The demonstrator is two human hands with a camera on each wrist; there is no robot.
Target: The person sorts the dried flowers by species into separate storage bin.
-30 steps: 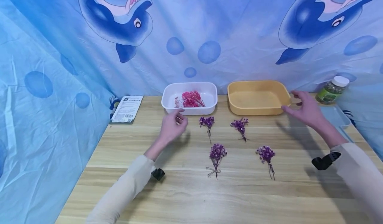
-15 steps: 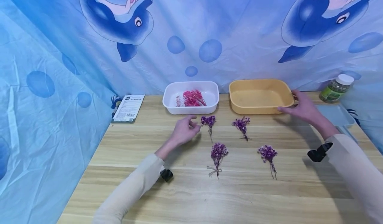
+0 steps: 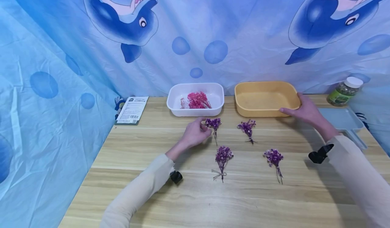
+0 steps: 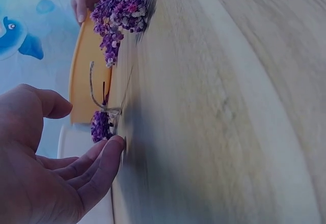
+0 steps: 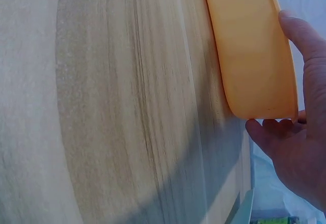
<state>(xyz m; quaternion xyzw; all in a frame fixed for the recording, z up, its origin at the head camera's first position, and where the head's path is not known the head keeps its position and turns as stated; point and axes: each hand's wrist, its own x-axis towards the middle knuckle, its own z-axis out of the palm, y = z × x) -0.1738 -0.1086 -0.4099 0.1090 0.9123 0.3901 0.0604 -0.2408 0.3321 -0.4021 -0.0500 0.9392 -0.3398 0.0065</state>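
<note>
My left hand (image 3: 196,132) is beside a small bunch of purple dried flowers (image 3: 213,123), thumb and fingers spread apart with nothing pinched between them. In the left wrist view that bunch (image 4: 101,126) shows just past the fingertips. My right hand (image 3: 307,110) holds the right end of a yellow plastic basin (image 3: 259,113), thumb over the front rim and the other fingers round the end wall. A white basin (image 3: 195,112) stands left of it with pink dried flowers (image 3: 198,101) inside. More purple bunches lie nearby: one (image 3: 246,128) before the yellow basin, two (image 3: 223,157) closer to me.
At the back left lies a white-labelled packet (image 3: 132,110). A jar with a white lid (image 3: 344,91) stands at the back right, behind a pale blue tray with a handle (image 3: 350,121). A blue dolphin-print curtain (image 3: 243,24) borders the wooden table (image 3: 195,204).
My left hand has moved right, from in front of the white basin to the nearest purple bunch. My right thumb has slid left along the yellow basin's front rim as the hand closed around its end.
</note>
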